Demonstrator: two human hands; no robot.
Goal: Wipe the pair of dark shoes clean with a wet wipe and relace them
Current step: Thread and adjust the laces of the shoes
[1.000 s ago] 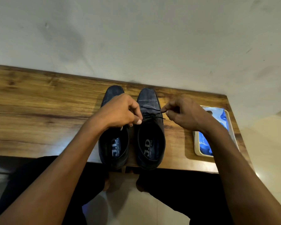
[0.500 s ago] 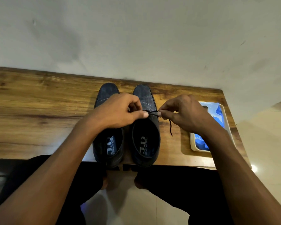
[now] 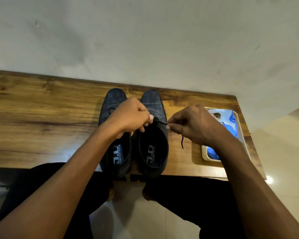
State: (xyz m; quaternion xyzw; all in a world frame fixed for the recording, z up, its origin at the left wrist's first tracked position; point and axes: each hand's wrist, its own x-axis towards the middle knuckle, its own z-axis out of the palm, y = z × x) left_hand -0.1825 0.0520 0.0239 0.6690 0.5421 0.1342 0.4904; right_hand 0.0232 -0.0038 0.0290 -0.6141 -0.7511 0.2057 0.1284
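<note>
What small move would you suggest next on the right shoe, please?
Probably draw the lace snug: the right hand pinches it taut from the right shoe, its loose end hanging, while the left hand holds the eyelet area.

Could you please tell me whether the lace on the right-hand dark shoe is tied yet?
Untied: the right hand pinches the thin black lace, its loose end dangling beside the dark blue shoe.

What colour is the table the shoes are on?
Brown wood grain table, clearest in the head view.

Head view, forward and down
</note>
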